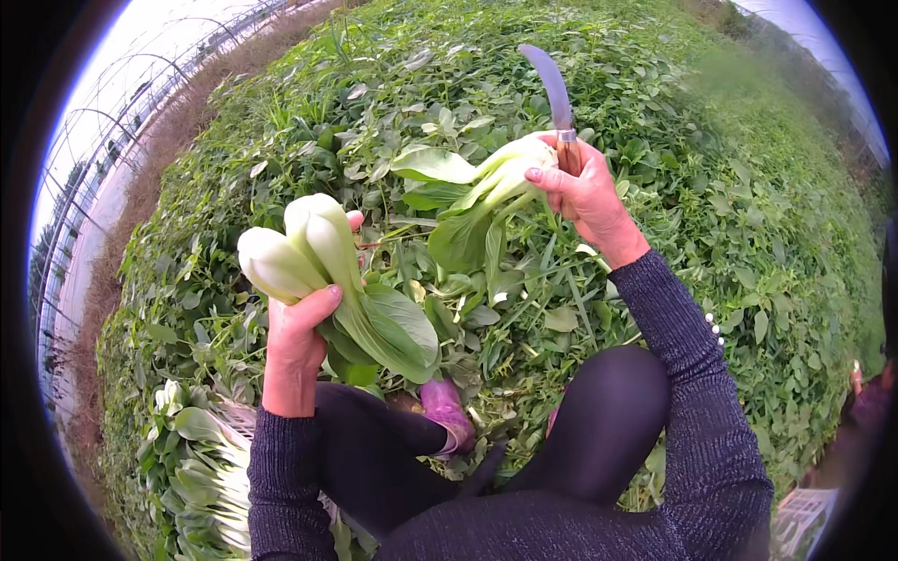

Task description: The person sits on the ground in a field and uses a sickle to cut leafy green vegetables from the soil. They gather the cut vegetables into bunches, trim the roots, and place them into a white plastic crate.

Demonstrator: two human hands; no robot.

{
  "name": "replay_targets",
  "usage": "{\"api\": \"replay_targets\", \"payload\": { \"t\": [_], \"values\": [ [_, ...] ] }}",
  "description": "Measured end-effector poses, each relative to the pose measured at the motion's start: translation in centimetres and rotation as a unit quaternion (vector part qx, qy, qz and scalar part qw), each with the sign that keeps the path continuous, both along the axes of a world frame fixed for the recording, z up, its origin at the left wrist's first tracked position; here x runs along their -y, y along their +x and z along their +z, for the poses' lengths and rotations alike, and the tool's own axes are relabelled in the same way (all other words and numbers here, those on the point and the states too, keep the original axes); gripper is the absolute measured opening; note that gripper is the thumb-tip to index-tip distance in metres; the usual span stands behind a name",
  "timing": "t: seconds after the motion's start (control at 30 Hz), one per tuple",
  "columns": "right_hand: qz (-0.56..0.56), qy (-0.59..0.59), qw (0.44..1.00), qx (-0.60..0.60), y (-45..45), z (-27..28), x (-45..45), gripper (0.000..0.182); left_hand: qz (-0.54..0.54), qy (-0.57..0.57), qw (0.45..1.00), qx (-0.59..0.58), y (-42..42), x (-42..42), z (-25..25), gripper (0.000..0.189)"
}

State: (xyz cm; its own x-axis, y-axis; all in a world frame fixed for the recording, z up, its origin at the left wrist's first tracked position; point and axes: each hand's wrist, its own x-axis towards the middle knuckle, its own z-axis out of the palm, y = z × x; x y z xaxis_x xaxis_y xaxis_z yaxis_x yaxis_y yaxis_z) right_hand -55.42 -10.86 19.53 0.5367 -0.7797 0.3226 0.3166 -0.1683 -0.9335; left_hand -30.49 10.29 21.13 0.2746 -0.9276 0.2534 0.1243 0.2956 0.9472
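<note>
My left hand [309, 315] is closed around the stalks of pale green bok choy heads [316, 242], their white bases pointing up and left and their leaves hanging down to the right. Farther forward and to the right, my right hand [586, 193] grips the wooden handle of a curved harvesting knife [551, 84], blade upward. The same hand also holds another bok choy [501, 175] by its base, between thumb and fingers, with its leaves drooping to the left. The blade points away from both bunches.
Dense leafy plants [708, 210] surround me, with cut leaves on the ground between my knees. A crate [235, 421] with bok choy stands at my lower left. Another white crate [803, 515] is at lower right, near part of a person [873, 403]. Metal hoops [91, 140] stand far left.
</note>
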Motion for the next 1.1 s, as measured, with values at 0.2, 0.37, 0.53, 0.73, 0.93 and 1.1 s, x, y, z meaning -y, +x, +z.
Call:
{"api": "replay_targets", "payload": {
  "t": [0.2,0.37,0.53,0.73,0.93,1.1],
  "values": [
    [0.190,-0.091,0.972,-0.100,7.2,5.8,-8.5,0.040,-0.032,-0.065,0.995,-0.067,1.5,-4.6,-0.1,0.075],
    [0.208,-0.103,0.966,-0.115,10.3,4.3,-13.6,0.042,-0.036,-0.148,0.986,0.074,1.9,-6.1,-6.0,0.077],
    [0.209,-0.087,0.966,-0.124,12.2,3.6,-16.6,0.046,-0.002,-0.161,0.987,0.026,0.6,-9.3,-6.7,0.074],
    [0.243,-0.007,0.967,-0.075,14.4,0.4,-17.9,0.069,0.118,-0.118,0.986,0.019,0.5,-12.1,-7.5,0.073],
    [0.279,0.025,0.958,-0.067,16.3,-1.7,-19.0,0.087,0.153,-0.141,0.976,-0.055,1.1,-15.5,-7.1,0.061],
    [0.345,-0.010,0.936,-0.070,18.7,-1.3,-21.8,0.081,0.220,-0.133,0.966,-0.030,1.5,-19.3,-6.7,0.062]
  ]
}}
